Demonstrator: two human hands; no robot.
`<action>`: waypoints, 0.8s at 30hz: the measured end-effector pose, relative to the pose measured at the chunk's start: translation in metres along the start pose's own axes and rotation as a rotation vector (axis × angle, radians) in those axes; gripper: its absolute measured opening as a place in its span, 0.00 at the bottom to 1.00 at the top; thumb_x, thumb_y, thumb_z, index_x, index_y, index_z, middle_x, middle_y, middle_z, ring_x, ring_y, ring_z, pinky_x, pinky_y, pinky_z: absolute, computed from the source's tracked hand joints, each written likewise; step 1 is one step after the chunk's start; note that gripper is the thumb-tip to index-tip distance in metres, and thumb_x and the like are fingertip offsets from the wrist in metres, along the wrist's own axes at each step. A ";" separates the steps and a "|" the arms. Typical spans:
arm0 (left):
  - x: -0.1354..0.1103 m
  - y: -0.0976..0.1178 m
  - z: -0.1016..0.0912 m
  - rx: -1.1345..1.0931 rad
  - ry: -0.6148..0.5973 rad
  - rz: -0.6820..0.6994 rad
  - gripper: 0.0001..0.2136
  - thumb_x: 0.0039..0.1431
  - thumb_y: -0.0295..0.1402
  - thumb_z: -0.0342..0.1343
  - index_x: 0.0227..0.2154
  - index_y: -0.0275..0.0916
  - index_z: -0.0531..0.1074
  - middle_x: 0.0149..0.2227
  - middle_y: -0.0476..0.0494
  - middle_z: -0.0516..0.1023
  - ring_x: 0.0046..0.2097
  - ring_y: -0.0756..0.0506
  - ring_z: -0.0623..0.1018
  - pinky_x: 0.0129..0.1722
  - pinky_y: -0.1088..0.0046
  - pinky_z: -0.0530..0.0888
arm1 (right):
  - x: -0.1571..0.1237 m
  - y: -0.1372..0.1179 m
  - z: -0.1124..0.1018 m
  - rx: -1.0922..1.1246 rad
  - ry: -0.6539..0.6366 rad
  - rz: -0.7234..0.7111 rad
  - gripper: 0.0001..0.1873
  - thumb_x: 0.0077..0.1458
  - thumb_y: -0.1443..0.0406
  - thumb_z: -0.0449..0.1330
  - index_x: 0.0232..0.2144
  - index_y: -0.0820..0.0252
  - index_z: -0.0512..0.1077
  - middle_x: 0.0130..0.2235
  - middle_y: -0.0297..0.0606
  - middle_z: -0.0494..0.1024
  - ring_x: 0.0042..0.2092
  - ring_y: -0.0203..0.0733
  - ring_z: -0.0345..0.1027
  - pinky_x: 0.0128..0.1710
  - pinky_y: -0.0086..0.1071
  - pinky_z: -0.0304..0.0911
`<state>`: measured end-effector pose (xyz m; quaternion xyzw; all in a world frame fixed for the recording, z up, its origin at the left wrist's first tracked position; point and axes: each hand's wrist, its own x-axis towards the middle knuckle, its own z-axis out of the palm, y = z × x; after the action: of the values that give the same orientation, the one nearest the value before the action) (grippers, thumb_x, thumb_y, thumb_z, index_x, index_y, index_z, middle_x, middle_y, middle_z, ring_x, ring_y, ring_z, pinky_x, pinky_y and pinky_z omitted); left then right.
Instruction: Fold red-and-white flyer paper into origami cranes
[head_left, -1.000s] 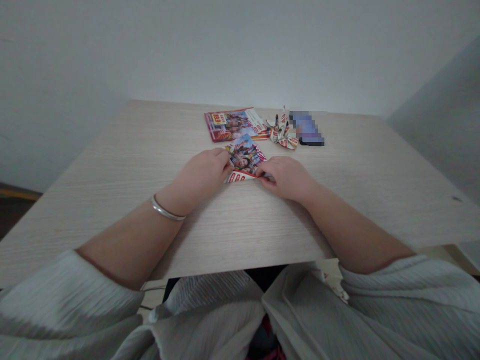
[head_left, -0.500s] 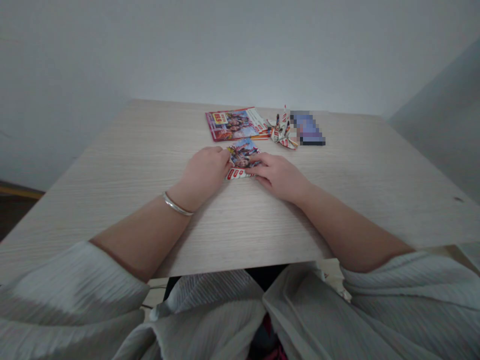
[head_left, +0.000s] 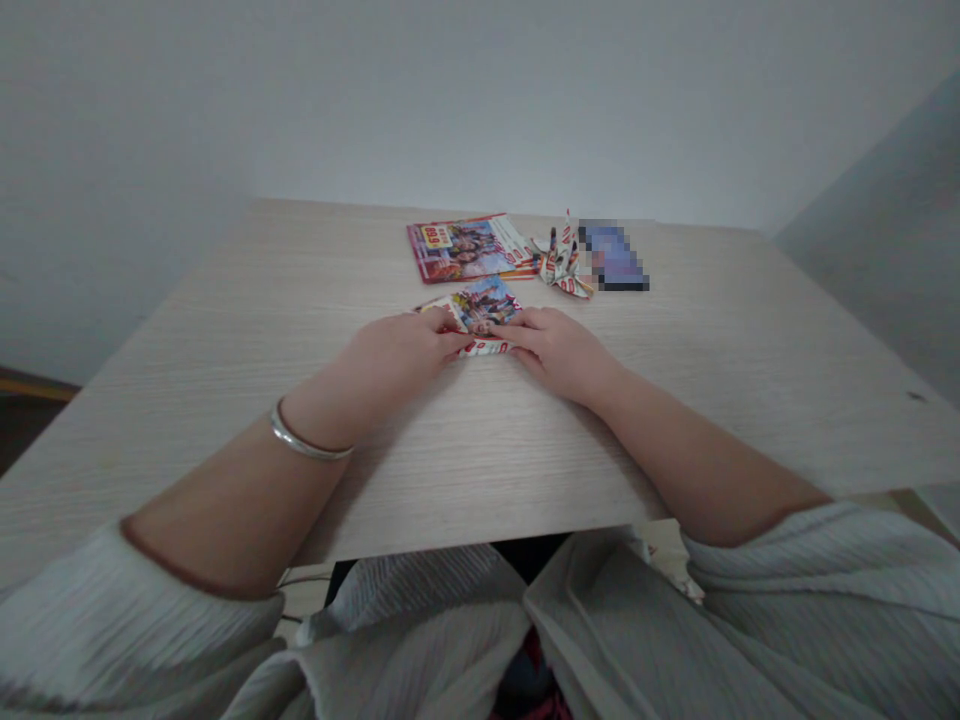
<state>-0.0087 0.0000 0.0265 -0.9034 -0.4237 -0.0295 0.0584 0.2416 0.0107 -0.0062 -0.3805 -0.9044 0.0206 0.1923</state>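
The folded paper [head_left: 486,306] lies just ahead of your knuckles, long side across; your left hand [head_left: 397,352] and right hand [head_left: 561,347] both hold its near edge, seemingly pinching.

**Table Layout**

The sheet [head_left: 486,305] lies on the table [head_left: 247,300], near its middle. The left hand [head_left: 397,352] rests on the sheet's near left edge and the right hand [head_left: 559,350] on its near right edge, with their fingertips meeting over it. Behind the sheet, close to the table's far edge, three items lie in a row. The flyer [head_left: 461,247] is on the left, the paper figure [head_left: 562,265] is just beside it, and the blurred item [head_left: 615,258] is rightmost, just beside the figure.
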 end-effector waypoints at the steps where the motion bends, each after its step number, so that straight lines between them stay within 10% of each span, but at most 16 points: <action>1: 0.000 0.001 0.000 0.059 -0.027 0.024 0.17 0.74 0.29 0.47 0.55 0.39 0.79 0.55 0.35 0.79 0.49 0.40 0.82 0.48 0.64 0.78 | 0.000 -0.001 -0.001 0.007 0.005 0.004 0.23 0.68 0.71 0.57 0.62 0.56 0.77 0.54 0.46 0.82 0.53 0.49 0.73 0.57 0.43 0.67; 8: -0.001 0.009 -0.006 0.154 -0.103 0.057 0.17 0.72 0.23 0.46 0.52 0.32 0.80 0.52 0.31 0.79 0.48 0.38 0.82 0.49 0.60 0.79 | 0.000 -0.003 -0.007 -0.015 -0.009 0.034 0.12 0.68 0.67 0.61 0.47 0.55 0.84 0.53 0.43 0.84 0.51 0.48 0.76 0.51 0.40 0.68; 24: -0.002 0.011 -0.005 0.197 -0.126 0.077 0.18 0.72 0.21 0.43 0.51 0.29 0.79 0.51 0.29 0.80 0.47 0.38 0.81 0.46 0.61 0.78 | 0.003 -0.004 -0.005 -0.115 -0.071 0.046 0.17 0.72 0.65 0.55 0.50 0.57 0.84 0.48 0.47 0.82 0.48 0.48 0.70 0.50 0.40 0.63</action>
<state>-0.0017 -0.0095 0.0299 -0.9090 -0.3923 0.0713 0.1214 0.2390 0.0098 -0.0002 -0.4106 -0.9013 -0.0136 0.1372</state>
